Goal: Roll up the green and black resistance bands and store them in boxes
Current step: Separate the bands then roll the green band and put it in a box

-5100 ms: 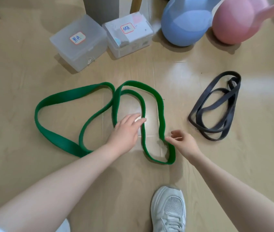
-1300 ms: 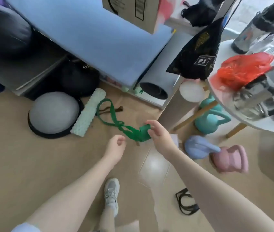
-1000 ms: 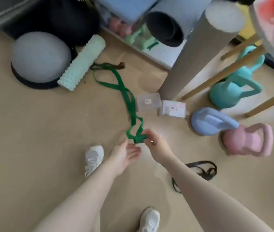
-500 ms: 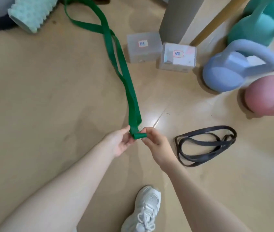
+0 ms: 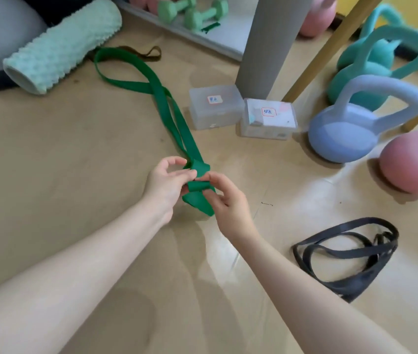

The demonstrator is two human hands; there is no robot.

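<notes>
While the floor (image 5: pixel 62 175) lies bare and wide on my left side, the far edge is crowded, so my room is here in the middle. My left hand (image 5: pixel 167 182) and my right hand (image 5: pixel 224 198) meet over the near end of the green band (image 5: pixel 177 123), both pinching it: left thumb and fingers curled on the small fold, right fingers curled round the rolled bit just beside them. The rest of the green band runs away from me as a long flattened loop, its far end touching the mint foam roller (image 5: pixel 62 47) at the far left. Just right of that strap sit the two clear boxes (image 5: pixel 215 106) side by side, lids on, in front of a grey post (image 5: pixel 271 42). Further right stand the blue kettlebell (image 5: pixel 343 134), the pink kettlebell (image 5: pixel 412 164) and a teal kettlebell (image 5: pixel 371 65). The black band (image 5: pixel 351 256) lies in a loose tangle on the floor, near right, apart from my right forearm.
</notes>
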